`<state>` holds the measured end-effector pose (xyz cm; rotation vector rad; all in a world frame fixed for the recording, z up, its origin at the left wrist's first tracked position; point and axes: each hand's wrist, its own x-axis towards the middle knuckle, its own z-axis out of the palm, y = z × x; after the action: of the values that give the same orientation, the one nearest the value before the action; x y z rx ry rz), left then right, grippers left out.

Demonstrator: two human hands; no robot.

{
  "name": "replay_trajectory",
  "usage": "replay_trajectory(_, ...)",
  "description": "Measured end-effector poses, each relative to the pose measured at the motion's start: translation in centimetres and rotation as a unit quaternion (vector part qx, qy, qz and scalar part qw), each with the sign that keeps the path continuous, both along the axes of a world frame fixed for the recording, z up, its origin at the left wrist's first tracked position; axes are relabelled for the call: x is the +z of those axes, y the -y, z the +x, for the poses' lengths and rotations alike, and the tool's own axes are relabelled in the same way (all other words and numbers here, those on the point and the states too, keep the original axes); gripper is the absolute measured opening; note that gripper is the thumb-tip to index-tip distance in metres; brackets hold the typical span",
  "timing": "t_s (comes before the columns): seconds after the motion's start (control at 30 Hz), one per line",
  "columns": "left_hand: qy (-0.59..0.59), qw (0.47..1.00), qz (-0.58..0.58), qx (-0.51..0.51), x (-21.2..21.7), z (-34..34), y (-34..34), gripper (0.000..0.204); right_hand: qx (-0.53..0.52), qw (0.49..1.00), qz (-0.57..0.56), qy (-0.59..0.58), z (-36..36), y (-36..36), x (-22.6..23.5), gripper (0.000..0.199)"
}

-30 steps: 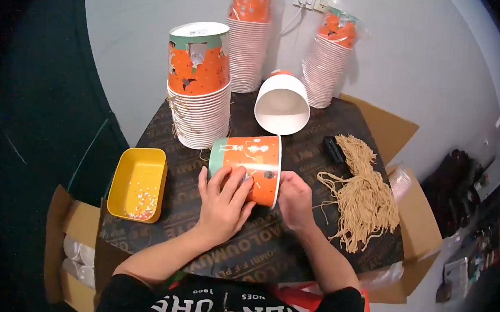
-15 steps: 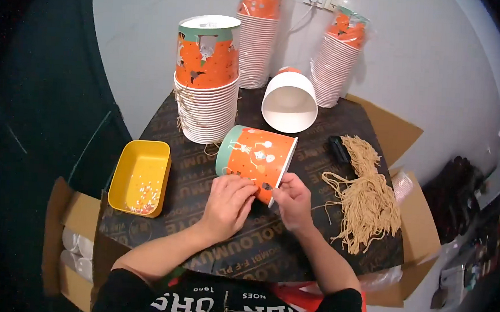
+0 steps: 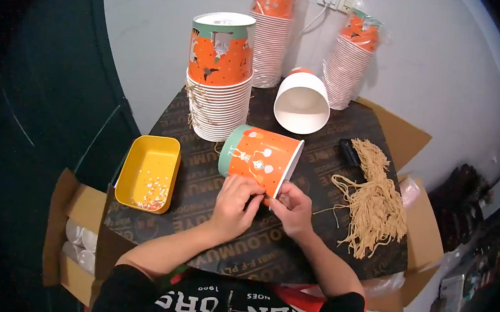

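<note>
An orange paper bucket (image 3: 261, 156) with a green base band and a printed skeleton lies on its side, its white-rimmed mouth turned right. Across the near part of its wall lies my left hand (image 3: 236, 205), fingers bent, thumb and index fingertip pressed together by the rim. Whatever they pinch is too small to make out. My right hand (image 3: 295, 210) is closed on the rim, thumb outside and fingers partly hidden in the mouth. The fingertips of both hands nearly meet there. Right of them lies a bundle of tan string (image 3: 373, 203).
Behind the bucket stands a tall stack of upturned buckets (image 3: 219, 105). Another bucket (image 3: 302, 105) lies mouth toward me. Wrapped stacks (image 3: 270, 48) lean near the wall. A yellow tray (image 3: 174, 177) with small white beads sits left. Cardboard boxes (image 3: 63, 219) flank the dark table (image 3: 189, 209).
The view has shifted, moving the scene rightward in the picture. My left thumb and index have come together beside the rim, closer to my right fingertips. The bucket has turned slightly.
</note>
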<state>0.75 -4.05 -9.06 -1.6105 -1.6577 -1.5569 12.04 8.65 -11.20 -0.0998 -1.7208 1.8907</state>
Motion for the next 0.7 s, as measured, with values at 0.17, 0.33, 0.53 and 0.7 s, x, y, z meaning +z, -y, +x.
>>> replay_trajectory(0.17,0.007,1.0,0.003,0.005,-0.2,0.1,-0.1,0.026,-0.037,0.997,0.064,-0.021,-0.3,0.6,-0.5,0.015)
replay_trajectory(0.33,-0.042,0.998,-0.012,0.047,-0.1,0.0,0.3,0.028,-0.077,0.985,0.152,-0.036,-0.8,0.9,-0.9,0.018)
replay_trajectory(0.53,-0.081,0.995,-0.008,0.059,-0.1,0.3,-0.3,0.03,-0.081,0.976,0.204,-0.016,-0.2,0.7,-0.3,0.017)
replay_trajectory(0.7,-0.089,0.995,-0.005,0.053,0.1,0.3,-0.2,0.029,-0.153,0.938,0.31,-0.032,0.2,1.3,1.4,0.015)
